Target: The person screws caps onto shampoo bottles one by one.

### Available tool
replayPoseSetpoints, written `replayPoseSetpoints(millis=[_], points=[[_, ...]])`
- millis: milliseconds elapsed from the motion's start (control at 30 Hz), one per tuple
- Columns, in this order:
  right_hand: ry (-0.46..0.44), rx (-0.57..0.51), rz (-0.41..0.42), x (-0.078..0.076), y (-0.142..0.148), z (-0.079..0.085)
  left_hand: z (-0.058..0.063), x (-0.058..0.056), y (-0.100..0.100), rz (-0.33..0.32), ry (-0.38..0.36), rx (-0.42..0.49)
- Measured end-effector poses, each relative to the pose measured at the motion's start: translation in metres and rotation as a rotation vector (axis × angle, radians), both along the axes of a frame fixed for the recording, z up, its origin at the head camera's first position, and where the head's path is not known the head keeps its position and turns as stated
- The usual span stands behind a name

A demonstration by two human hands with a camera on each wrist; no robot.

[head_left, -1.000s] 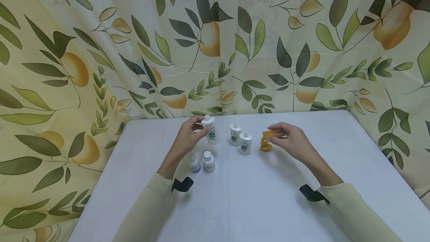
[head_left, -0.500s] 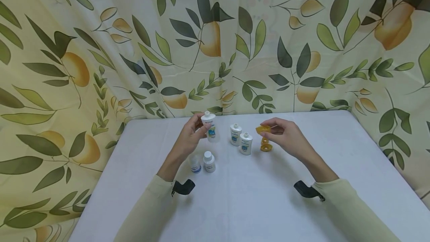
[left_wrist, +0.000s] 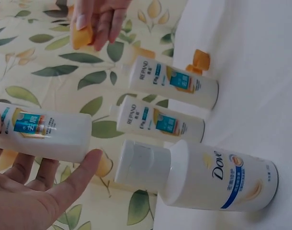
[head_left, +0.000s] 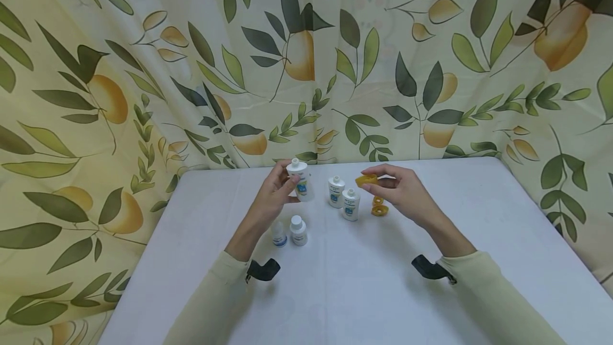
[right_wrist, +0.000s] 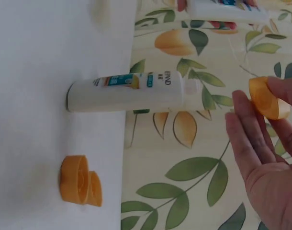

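Note:
My left hand (head_left: pixel 270 196) grips a white shampoo bottle (head_left: pixel 300 185) labelled REPAND above the table, its bare neck pointing up. In the left wrist view the thumb is on the shampoo bottle's label side and a finger reaches its base. My right hand (head_left: pixel 402 190) pinches an orange cap (right_wrist: pixel 266 98) between thumb and fingers, to the right of the held bottle and apart from it. Two similar uncapped bottles, one farther back (head_left: pixel 336 192) and one nearer (head_left: pixel 351 206), stand between the hands. Two more orange caps (head_left: pixel 380 210) lie on the table below the right hand.
Two small white bottles, a right one (head_left: pixel 298 231) with a white cap and a left one (head_left: pixel 279 237), stand nearer the front. Dove is printed on a bottle (left_wrist: pixel 222 177) in the left wrist view. A leaf-patterned curtain (head_left: pixel 364 121) hangs behind the white table (head_left: pixel 335 292).
My right hand has lifted the orange cap from beside the other caps and carried it left towards the held bottle. The left hand has barely moved, its bottle slightly higher.

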State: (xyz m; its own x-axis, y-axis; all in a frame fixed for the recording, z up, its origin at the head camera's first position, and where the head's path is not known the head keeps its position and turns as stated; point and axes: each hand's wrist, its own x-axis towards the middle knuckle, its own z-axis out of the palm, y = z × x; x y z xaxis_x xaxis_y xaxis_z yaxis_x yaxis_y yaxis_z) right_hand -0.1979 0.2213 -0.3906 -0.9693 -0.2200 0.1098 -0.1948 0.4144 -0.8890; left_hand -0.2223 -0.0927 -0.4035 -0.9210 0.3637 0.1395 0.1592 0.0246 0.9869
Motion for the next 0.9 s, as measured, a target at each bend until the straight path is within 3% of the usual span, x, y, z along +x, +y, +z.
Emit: replayPoseSetpoints(millis=[233,433,700,900], points=[[0.05,-0.085,0.061,0.0,-0.006,0.002,-0.001,0.003,0.005,0.028,-0.01,0.041],[0.093,-0.093,0.085,-0.001,-0.011,0.006,0.0,0.008,0.009,0.04,-0.05,0.076],[0.101,-0.127,0.147,-0.001,-0.017,0.013,0.001,0.016,0.013,0.071,-0.046,0.063],[0.108,-0.111,0.165,-0.001,-0.021,0.018,0.0,0.022,0.018,0.089,0.004,0.01]])
